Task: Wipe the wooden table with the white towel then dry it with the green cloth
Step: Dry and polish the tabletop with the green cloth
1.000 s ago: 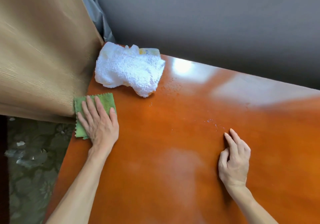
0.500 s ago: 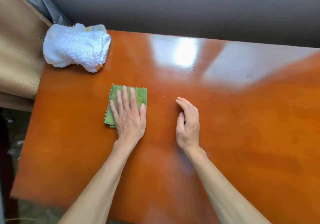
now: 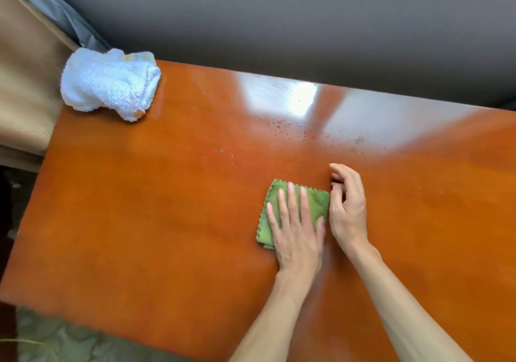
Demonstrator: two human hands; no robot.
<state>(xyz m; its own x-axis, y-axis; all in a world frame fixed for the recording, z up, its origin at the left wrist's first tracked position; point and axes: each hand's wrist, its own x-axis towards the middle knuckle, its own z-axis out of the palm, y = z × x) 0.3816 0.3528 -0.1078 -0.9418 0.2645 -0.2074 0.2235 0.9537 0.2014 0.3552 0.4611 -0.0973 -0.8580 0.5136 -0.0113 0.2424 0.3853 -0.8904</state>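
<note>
Green cloth [image 3: 315, 203] slid right under left hand [image 3: 297, 236], beside right hand [image 3: 349, 208]

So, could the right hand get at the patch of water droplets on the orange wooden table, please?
Probably yes: the right hand hovers beside the green cloth, and only bare table lies between it and the droplets.

Two bare forearms enter from bottom edge, no sleeves visible. Left hand [image 3: 296, 233] and right hand [image 3: 349, 208] bare: no gloves, rings, watch or wristbands. Fingernails short, unpainted. Rest of person out of view.
</note>
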